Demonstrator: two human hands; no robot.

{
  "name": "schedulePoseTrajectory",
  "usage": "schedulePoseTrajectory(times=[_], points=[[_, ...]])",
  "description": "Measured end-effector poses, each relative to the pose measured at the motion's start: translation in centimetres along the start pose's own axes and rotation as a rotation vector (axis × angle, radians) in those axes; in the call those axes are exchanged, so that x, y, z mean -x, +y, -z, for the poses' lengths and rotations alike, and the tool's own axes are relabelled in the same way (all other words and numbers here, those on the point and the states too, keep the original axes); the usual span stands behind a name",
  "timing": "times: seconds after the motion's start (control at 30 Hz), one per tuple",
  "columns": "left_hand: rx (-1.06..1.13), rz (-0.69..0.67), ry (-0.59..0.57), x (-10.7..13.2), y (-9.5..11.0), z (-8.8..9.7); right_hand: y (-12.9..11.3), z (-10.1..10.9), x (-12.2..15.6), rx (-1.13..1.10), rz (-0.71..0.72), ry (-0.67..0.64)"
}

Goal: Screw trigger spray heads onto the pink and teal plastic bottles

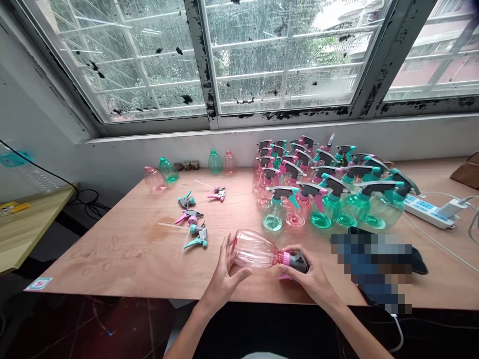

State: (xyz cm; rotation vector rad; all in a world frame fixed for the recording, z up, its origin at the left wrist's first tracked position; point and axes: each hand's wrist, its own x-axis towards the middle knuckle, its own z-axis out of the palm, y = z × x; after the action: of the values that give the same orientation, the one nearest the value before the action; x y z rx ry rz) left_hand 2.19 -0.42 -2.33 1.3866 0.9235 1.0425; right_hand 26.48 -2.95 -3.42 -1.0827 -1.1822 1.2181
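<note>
A clear pink spray bottle (254,249) lies sideways between my hands, above the table's front part. My left hand (226,271) is wrapped round its base. With my right hand (305,271) I grip the grey and pink spray head (297,260), which sits on the bottle's neck; part of it is hidden by my fingers. Left of my hands lie several loose spray heads, among them a teal one (198,237), a pink one (189,216) and another pink one (217,193). Four-sided rows of assembled spray bottles (295,212) stand behind my right hand.
Bottles without heads stand at the back left: a pink one (154,179), a green one (168,170), and a green (215,162) and pink (229,163) pair by the wall. On the right are a power strip (430,211), cables and a dark phone (419,260).
</note>
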Motion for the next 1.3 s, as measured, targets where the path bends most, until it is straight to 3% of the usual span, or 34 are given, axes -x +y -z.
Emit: schedulePoseTrajectory(times=[0.1, 0.27, 0.53, 0.77, 1.07, 1.3], points=[[0.01, 0.032, -0.024, -0.03, -0.25, 0.35, -0.44, -0.36, 0.26, -0.028, -0.014, -0.019], [0.005, 0.057, -0.075, -0.1, -0.24, 0.32, -0.48, -0.52, 0.25, -0.008, 0.016, 0.076], [-0.096, 0.008, -0.063, 0.01, 0.08, 0.19, -0.39, -0.06, 0.19, 0.041, 0.036, 0.024], [-0.025, 0.053, -0.084, 0.14, 0.15, 0.34, -0.65, -0.34, 0.03, 0.088, 0.056, 0.007], [-0.198, -0.033, -0.067, 0.19, -0.15, 0.4, -0.41, -0.44, -0.04, -0.031, -0.015, 0.022], [-0.027, 0.007, -0.1, 0.14, -0.72, 0.69, -0.77, -0.67, -0.05, 0.057, 0.059, -0.009]])
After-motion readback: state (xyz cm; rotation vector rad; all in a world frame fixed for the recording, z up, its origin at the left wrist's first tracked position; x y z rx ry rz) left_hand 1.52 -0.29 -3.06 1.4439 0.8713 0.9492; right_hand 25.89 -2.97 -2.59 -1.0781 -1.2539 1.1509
